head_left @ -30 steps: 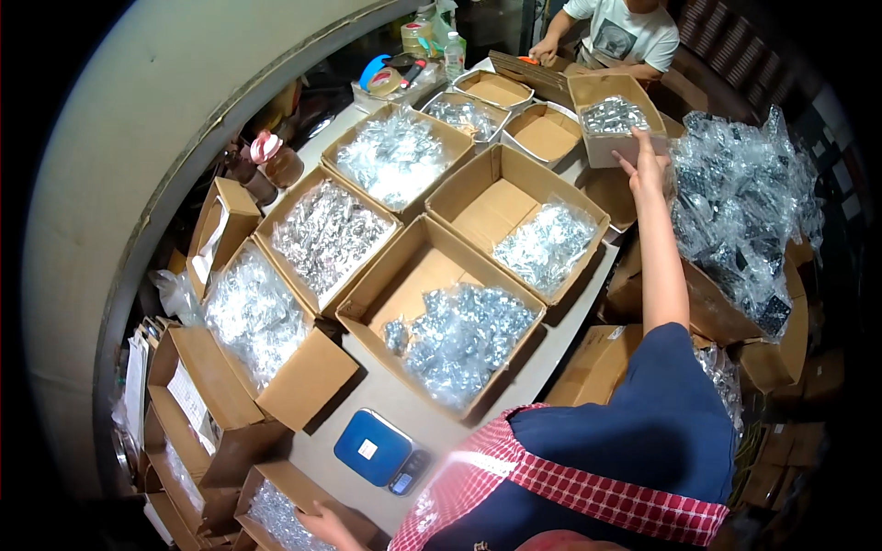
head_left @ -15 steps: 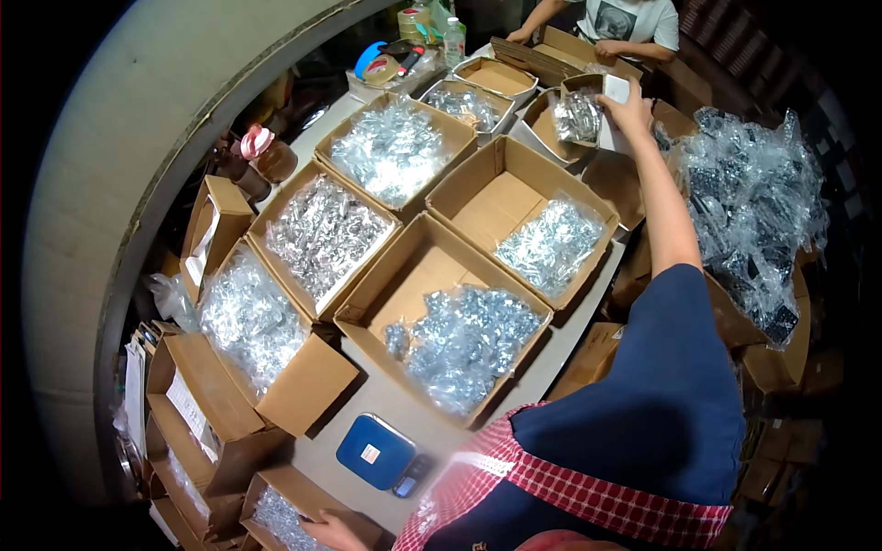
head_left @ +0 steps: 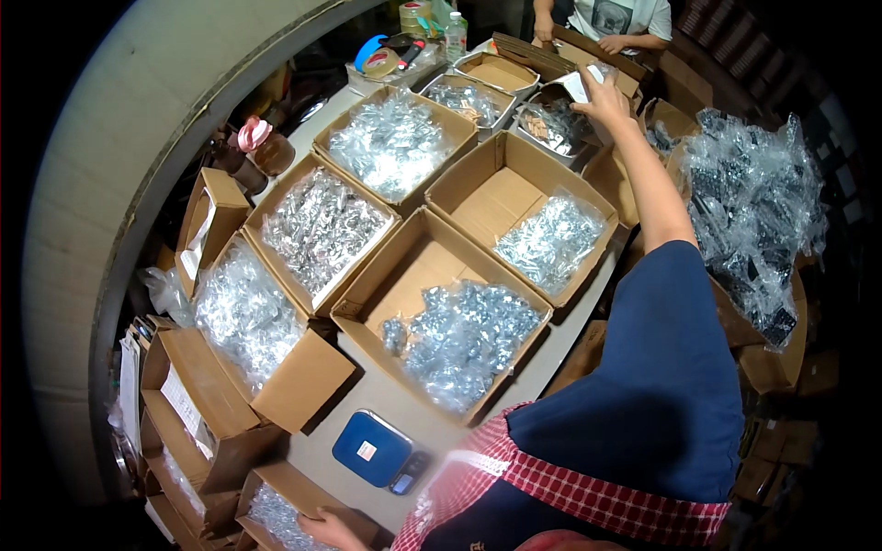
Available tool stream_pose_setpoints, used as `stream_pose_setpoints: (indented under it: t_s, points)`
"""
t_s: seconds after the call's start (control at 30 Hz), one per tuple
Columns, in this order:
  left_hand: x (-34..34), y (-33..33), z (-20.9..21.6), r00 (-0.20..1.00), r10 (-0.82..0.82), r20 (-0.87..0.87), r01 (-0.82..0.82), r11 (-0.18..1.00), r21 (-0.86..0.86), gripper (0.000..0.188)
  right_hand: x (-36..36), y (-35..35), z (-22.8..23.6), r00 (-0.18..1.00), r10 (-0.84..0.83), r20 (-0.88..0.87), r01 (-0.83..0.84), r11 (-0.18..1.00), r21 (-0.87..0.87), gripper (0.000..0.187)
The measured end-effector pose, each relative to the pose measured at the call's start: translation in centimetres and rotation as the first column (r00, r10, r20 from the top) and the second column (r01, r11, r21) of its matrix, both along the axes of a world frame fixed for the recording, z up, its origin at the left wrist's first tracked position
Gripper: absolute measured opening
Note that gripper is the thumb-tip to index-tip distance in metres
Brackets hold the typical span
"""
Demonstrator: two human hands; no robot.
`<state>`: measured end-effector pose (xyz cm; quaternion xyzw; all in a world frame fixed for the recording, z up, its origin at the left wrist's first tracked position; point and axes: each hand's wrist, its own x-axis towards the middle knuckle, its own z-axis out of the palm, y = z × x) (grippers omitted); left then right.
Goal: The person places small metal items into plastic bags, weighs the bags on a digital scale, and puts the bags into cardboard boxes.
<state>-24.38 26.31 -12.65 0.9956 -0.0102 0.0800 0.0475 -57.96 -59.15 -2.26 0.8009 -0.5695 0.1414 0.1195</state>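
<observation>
My right hand point(head_left: 604, 99) reaches far across the table and grips a small pale box point(head_left: 577, 84), which is tipped on its side over an open carton point(head_left: 551, 129) holding clear packets of metal parts. My left hand point(head_left: 323, 530) is at the lower edge, and its fingers rest on the rim of a low cardboard box point(head_left: 276, 500) filled with similar packets. My blue sleeve and red checked apron fill the lower right.
Several open cartons of bagged metal hardware point(head_left: 459, 335) cover the table. A blue scale point(head_left: 372, 447) sits near the front edge. Tape rolls point(head_left: 381, 60) and a bottle point(head_left: 455, 37) stand at the back. Another person point(head_left: 616, 16) works opposite. A heap of plastic bags point(head_left: 749, 202) lies to the right.
My right hand has carried the small box leftward and tipped it over the far carton, and packets have spilled out of it. My left hand has stayed on the low box.
</observation>
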Motion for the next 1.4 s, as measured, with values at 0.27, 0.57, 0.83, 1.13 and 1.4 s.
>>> stream_pose_setpoints:
  t_s: [0.27, 0.57, 0.83, 1.13, 1.4]
  points:
    - [-0.2, 0.3, -0.4, 1.0, 0.004, 0.012, -0.004, 1.0, -0.002, 0.043, -0.4, 0.5, -0.2, 0.984, 0.132, -0.12, -0.136, 0.99, -0.03, 0.09]
    - [0.2, -0.3, -0.6, 0.998, 0.038, 0.045, -0.044, 0.991, 0.13, 0.046, -1.0, 2.3, -0.4, 0.966, 0.176, -0.19, -0.204, 0.969, -0.14, 0.088]
    - [0.1, -0.7, -0.4, 0.998, 0.052, -0.017, -0.049, 0.99, 0.129, 0.044, -2.3, 0.0, 5.2, 0.964, 0.185, -0.19, -0.236, 0.924, -0.302, 0.084]
    - [-0.3, -1.1, 0.0, 0.996, -0.084, 0.014, 0.085, 0.99, -0.116, 0.046, -3.0, 9.3, 8.2, 0.773, 0.108, 0.625, 0.007, 0.984, -0.178, 0.082]
    - [-0.4, 0.2, -0.4, 0.99, -0.106, 0.091, 0.135, 0.901, -0.413, 0.042, 9.8, 28.9, 6.7, 0.269, -0.029, 0.963, -0.798, 0.552, 0.24, 0.061]
